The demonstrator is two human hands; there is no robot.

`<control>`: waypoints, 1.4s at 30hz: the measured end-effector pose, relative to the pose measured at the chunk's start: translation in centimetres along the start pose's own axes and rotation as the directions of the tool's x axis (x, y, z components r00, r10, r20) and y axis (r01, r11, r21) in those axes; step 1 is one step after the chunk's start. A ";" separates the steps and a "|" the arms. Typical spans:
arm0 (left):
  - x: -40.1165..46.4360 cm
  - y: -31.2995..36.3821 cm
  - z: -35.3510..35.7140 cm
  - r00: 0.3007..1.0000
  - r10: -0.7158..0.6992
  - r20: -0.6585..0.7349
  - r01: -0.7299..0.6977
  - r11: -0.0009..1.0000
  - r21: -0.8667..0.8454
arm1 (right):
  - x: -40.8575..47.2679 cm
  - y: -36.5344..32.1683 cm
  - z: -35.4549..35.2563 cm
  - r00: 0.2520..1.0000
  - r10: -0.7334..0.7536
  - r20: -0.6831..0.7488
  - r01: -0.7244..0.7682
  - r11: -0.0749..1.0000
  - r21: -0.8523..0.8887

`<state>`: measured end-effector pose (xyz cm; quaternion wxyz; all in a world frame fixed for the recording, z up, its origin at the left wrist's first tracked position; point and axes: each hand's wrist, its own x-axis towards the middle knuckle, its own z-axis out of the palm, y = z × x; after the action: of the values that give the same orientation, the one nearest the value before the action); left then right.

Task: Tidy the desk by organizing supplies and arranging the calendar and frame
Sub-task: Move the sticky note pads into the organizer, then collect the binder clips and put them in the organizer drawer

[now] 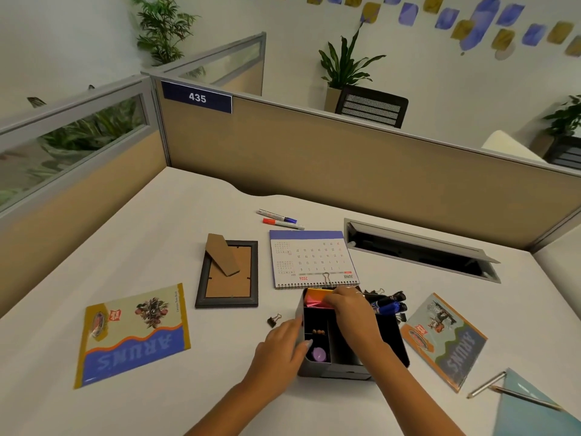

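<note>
A white cubicle desk (157,234) carries the clutter. Near its middle a dark picture frame (228,275) lies face down, its cardboard stand (221,254) folded over the back. Just right of it a spiral desk calendar (312,259) lies flat, a binder clip (327,278) on its near edge. Beyond the calendar, toward the back partition, two markers (279,219) lie side by side. A cable tray slot (421,250) opens in the desk toward the right rear. Toward the left front edge lies a large notebook (133,335) with a blue and yellow cover; a smaller one (443,339) lies right of the organizer, and two silver pens (503,390) rest on a pale blue folder (534,410) at the right front corner. A loose black binder clip (274,320) sits on the desk just left of the organizer.

The black desk organizer (339,366) stands at the front centre, touching the calendar's near edge. Its back compartment holds pink and orange sticky notes (316,300); blue-capped markers (388,305) stick out at its right rear, and a purple object (319,354) lies in a front compartment.

The left hand (281,344) braces the organizer's left wall, thumb hooked over the rim, fingers spread along the outside. The right hand (349,305) reaches across the top, fingers curled down onto the sticky notes; whether it pinches them cannot be told.
</note>
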<state>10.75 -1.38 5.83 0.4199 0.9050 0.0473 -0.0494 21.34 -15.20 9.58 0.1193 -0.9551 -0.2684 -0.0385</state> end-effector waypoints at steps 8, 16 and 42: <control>0.3 -0.3 -0.1 0.997 -0.024 0.077 0.013 0.990 0.137 | -1.3 -0.6 0.0 0.965 0.205 -0.166 -0.179 0.970 0.162; 0.5 -0.9 1.1 0.998 -0.013 0.066 0.006 0.994 0.108 | -3.8 -1.2 0.3 0.937 0.246 -0.249 -0.192 0.956 0.224; -2.0 6.4 16.9 0.887 0.457 -0.062 -0.416 0.851 0.319 | -16.5 18.8 -0.9 0.877 0.401 -0.263 -0.322 0.899 0.297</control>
<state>8.73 -18.51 0.09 0.2751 0.9457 -0.1394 0.1026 17.06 -39.30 4.28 0.2826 -0.9475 -0.0637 -0.1354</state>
